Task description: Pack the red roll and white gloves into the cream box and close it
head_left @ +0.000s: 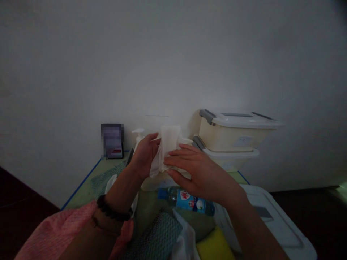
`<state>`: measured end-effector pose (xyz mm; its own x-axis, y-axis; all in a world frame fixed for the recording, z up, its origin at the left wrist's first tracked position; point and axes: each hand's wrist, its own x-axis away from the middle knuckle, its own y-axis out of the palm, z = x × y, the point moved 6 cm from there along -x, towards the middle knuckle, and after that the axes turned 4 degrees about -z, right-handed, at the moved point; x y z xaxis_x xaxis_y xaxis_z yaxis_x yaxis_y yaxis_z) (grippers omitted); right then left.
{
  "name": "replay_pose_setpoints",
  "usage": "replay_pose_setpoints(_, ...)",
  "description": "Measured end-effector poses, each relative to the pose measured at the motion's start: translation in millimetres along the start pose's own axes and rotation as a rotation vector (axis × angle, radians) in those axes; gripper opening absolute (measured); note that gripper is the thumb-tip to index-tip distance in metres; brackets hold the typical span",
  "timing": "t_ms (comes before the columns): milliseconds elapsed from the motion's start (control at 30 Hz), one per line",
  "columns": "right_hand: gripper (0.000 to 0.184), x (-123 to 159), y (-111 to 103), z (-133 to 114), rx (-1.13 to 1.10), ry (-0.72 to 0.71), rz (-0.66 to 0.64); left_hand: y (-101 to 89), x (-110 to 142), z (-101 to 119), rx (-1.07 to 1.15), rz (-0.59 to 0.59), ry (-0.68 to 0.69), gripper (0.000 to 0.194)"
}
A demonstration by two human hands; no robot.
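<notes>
White, thin, folded, fabric-like sheet [169,140], upright betw. L hand [144,154] (at L edge) & R hand [196,168] (fingers across front); pinch unclear, both. Prob. light, soft, limp; best held lightly by opp. side edges.

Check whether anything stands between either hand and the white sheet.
Nothing visible: the right hand covers part of the white sheet, the left hand borders its left edge; the bottle lies lower.

Far left, the screen [113,140] is blurred; the left hand [144,156] partly hides a pump bottle [138,134]. The picture's near edge crops the pink cloth [61,229]; the label [243,141] is unreadably small.
</notes>
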<state>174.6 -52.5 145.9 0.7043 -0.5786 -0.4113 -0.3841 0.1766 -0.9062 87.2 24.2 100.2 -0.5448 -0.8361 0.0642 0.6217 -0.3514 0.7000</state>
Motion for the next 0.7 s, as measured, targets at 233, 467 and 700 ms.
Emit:
replay_pose_setpoints(233,0.024,4,-17,4,-0.215,-0.013,0.014,-4.1,4,0,-0.123,0.072,-0.001,0.025)
replay_pose_setpoints(467,0.035,24,-44,44,-0.477,0.395,0.489,6.5,17,9,-0.417,0.078,0.077,0.019)
replay_pose_setpoints(700,0.034,18,-28,50,-0.531,0.457,0.419,30.8,34,10,-0.537,-0.05,0.107,0.017)
